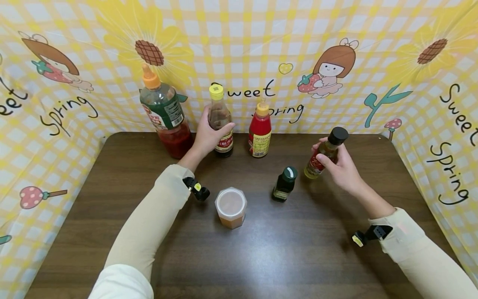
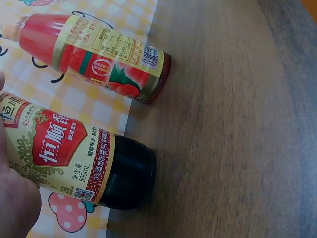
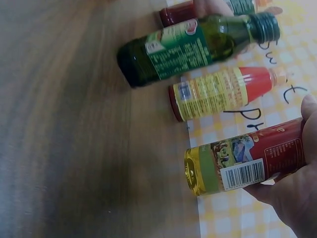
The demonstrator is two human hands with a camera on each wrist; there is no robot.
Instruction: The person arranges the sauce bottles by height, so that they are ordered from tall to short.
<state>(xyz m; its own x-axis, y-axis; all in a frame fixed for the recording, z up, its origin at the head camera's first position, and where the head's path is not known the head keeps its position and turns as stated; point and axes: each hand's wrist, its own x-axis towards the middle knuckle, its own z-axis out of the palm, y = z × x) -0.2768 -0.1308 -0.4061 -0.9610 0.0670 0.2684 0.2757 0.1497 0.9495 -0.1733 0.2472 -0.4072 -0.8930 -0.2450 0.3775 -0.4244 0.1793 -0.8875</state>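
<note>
Evidently both my hands are curled and full; my left hand (image 1: 206, 136) holds the yellow-capped bottle (image 1: 220, 117) at the far left-centre of the worktop (image 1: 291, 257), thumb across its front, most fingers hidden behind the glass; the left wrist view cuts off its cap and shows only a slice of my palm, and I cannot tell whether its base bears on the wood. My right hand (image 1: 344, 168) grips the black-capped oil bottle (image 1: 314, 165) at the far right, tilted, fingertips partly showing beyond it; in the right wrist view its cap is out of sight, and whether its base touches the worktop I cannot tell.

Between them, farther back, stands the red squeeze bottle (image 1: 260, 132), its nozzle pale and hard to make out against the cloth (image 1: 239, 37); the dark green bottle (image 1: 284, 187) stands nearer, its label too small to read from above; the jar (image 1: 232, 218) is nearer still, to the left, its contents clouded by the pale lid; at the far left the large sauce bottle (image 1: 168, 108) has its lower right edge near my left wrist; both sleeves (image 1: 138, 232) run out of frame.
</note>
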